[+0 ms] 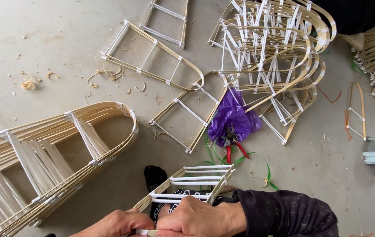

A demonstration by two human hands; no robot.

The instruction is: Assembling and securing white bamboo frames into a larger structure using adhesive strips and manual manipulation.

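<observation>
1. Head view, bottom centre: left hand (pixel 116 223) and right hand (pixel 198 217), both pinched shut on a bamboo frame (pixel 192 184) at its near end.
2. Risk, judged: tight squeezing could split a strip or loosen white bindings.
3. Centre: red-handled pliers (pixel 232 145) on a purple bag (pixel 233 116), near the frame; they may snag.

- left hand (pixel 116 223): bare, no glove, no ring that shows
- right hand (pixel 195 217): bare too, a dark sleeve (pixel 279 215) with a faint pale print starting just behind the wrist
</observation>
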